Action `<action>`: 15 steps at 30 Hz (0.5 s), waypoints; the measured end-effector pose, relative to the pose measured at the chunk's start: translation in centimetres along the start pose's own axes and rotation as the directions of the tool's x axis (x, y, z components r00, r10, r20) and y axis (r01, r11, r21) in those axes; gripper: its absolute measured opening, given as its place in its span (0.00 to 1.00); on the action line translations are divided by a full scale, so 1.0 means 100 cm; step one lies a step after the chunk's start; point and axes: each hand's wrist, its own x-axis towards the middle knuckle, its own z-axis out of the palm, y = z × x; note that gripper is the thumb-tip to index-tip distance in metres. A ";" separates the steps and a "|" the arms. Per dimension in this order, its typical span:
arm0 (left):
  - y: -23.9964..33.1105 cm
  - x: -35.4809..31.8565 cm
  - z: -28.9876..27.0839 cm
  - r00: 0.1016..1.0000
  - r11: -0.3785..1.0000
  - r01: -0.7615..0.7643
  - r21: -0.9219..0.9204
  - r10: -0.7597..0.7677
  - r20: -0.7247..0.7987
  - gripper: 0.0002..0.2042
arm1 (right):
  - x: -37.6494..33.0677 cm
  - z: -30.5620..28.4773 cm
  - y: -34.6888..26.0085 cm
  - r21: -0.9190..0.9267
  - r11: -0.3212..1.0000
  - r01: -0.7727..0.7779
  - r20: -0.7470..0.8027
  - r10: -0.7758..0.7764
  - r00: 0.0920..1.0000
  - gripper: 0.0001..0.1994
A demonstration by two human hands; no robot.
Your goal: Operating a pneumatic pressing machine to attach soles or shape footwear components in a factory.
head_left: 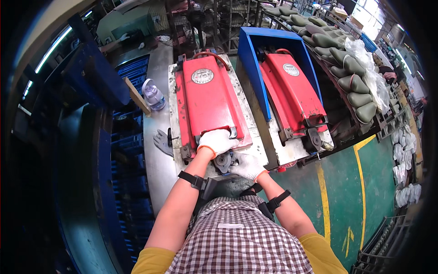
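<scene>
The red mould lid (pixel 207 102) lay flat on the grey metal press bed (pixel 248 123), its long axis running from the near edge away toward the far end, tilted slightly left. The left hand (pixel 218 140), in a white glove, rested on the lid's near right corner, fingers curled together over the edge beside a small metal latch (pixel 232 132); whether they gripped it or only pressed on it could not be told. The right hand (pixel 248 166), also gloved, sat nearer and a little right, just beside the dark round knob (pixel 223 161) below the lid's near edge; its fingers were bent, their hold hidden. So the lid stretched away from both hands, with the left hand on it and the right below it. Farther right stood a second red mould (pixel 292 93) inside a blue guard (pixel 251 64). A spare glove (pixel 163 142) lay left of the bed, a clear bottle (pixel 153 95) farther off.
</scene>
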 end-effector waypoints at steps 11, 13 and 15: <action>-0.003 -0.001 0.005 0.999 1.000 -0.016 0.007 0.016 -0.033 0.30 | -0.002 -0.004 -0.010 -0.049 0.997 -0.056 0.008 0.057 0.998 0.25; -0.003 0.000 0.005 1.000 1.000 -0.005 -0.003 0.005 -0.024 0.30 | -0.001 -0.005 -0.011 -0.036 0.999 -0.037 0.011 0.037 0.999 0.25; -0.003 0.000 0.005 1.000 1.000 -0.013 0.002 0.013 -0.026 0.30 | 0.000 -0.005 -0.011 -0.041 0.998 -0.055 0.019 0.056 0.998 0.24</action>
